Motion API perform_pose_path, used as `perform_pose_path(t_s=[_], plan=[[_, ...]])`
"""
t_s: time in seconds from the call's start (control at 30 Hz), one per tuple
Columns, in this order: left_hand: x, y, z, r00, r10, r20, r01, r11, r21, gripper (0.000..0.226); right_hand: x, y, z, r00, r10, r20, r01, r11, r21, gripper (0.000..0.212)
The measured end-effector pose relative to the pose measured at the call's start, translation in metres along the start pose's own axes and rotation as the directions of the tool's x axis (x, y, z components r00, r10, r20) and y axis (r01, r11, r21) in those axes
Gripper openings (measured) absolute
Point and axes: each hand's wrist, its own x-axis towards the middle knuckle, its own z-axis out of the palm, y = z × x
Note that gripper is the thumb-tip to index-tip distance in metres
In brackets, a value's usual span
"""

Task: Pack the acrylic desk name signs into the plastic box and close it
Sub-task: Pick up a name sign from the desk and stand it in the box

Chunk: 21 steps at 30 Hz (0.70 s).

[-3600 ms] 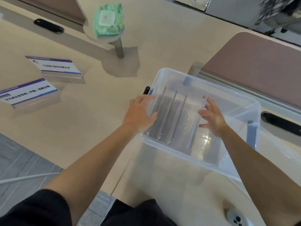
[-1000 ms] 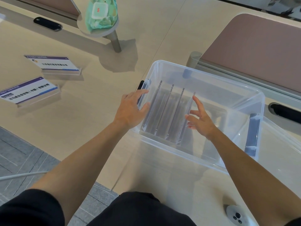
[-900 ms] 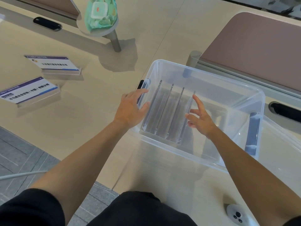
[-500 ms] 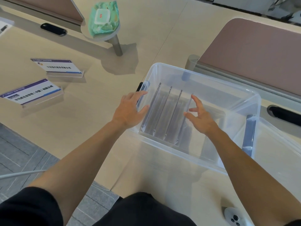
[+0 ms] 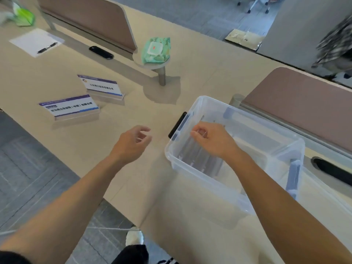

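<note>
Watching this feed remotely and I'm thinking the fiddly bit is coming up. The right hand [image 5: 213, 140] is reaching down inside the clear plastic storage box [image 5: 205, 185], fingers curled over the tops of the transparent acrylic signs standing on edge [image 5: 192, 155] at the box's left end. It's too blurry for me to tell whether it's pinching one or just steadying the row. The left hand [image 5: 131, 142] is hovering over the beige desk [image 5: 95, 149] just left of the box, fingers loosely curled and holding nothing. Two more signs are waiting outside, the near acrylic sign with the purple-striped white card [image 5: 69, 108] and the far one like it [image 5: 102, 86], both well left of the box. What I'm worrying about: those upright slabs don't seem to be leaning on much, so a careless release could be sending them over like dominoes. The near sign is also sitting close to the desk's near edge, so a sloppy grab could be nudging it onto the floor. Room-wise I'm seeing open desk between the left hand and both signs, and the box's right half is looking unfilled. The black latch handle [image 5: 178, 127] on the left rim is the thing to be clearing on the way in.
</note>
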Motion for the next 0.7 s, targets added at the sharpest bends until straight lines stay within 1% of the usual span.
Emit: perform_pose_path(t_s=[0.1,0.2,0.27,0.33,0.43,0.5,0.6,0.7], plan=[[-0.004,-0.028,-0.041,0.999,0.025,0.041,-0.026,0.999,0.038,0.014,0.010,-0.051,0.025,0.998,-0.043,0.047,0.046,0.996,-0.075,0.017],[-0.011,-0.059,-0.082,0.999,0.029,0.016,-0.028,0.999,-0.021,0.007,0.020,-0.104,0.052,0.995,-0.054,0.082,0.064,0.990,-0.126,0.015],[-0.018,-0.081,-0.111,1.000,0.021,-0.003,-0.021,0.998,-0.061,0.006,0.027,-0.142,0.070,0.988,-0.076,0.132,0.098,0.980,-0.175,0.015],[-0.021,-0.093,-0.128,1.000,0.008,-0.010,-0.009,0.996,-0.094,0.008,0.032,-0.164,0.078,0.982,-0.080,0.173,0.117,0.969,-0.218,0.017],[-0.021,-0.114,-0.159,0.997,-0.055,-0.054,0.046,0.985,-0.165,0.009,0.048,-0.193,0.089,0.977,-0.086,0.196,0.135,0.957,-0.257,0.018],[-0.018,-0.130,-0.180,0.991,-0.102,-0.083,0.086,0.981,-0.176,0.012,0.063,-0.209,0.098,0.974,-0.097,0.204,0.150,0.953,-0.263,0.018],[-0.011,-0.151,-0.210,0.975,-0.171,-0.140,0.152,0.979,-0.136,0.021,0.091,-0.221,0.114,0.974,-0.112,0.198,0.164,0.949,-0.270,0.018],[-0.003,-0.167,-0.233,0.934,-0.276,-0.225,0.252,0.959,-0.130,0.024,0.124,-0.227,0.133,0.972,-0.132,0.196,0.181,0.949,-0.258,0.018]])
